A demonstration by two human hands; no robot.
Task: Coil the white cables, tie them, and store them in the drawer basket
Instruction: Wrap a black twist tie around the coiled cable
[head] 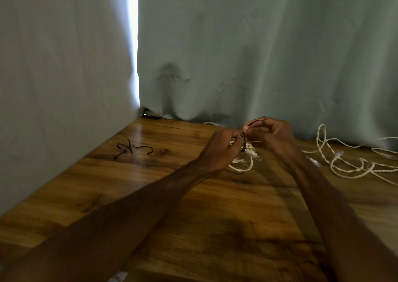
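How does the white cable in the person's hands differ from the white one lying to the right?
The held cable is gathered into a coil; the loose cable sprawls in open loops. The held cable has a dark tie around it, with the left hand and right hand gripping; the loose cable lies untied, untouched. Both are white.

I'm looking down at a wooden table (193,206) with a dark, glossy grain. A few black ties (133,149) lie loose on it toward the far left. On the right, white cables (339,154) sprawl in loose loops across the wood, well apart from the ties. Between them a small cable bundle (251,151) dips toward the surface; I can't tell whether it rests there.
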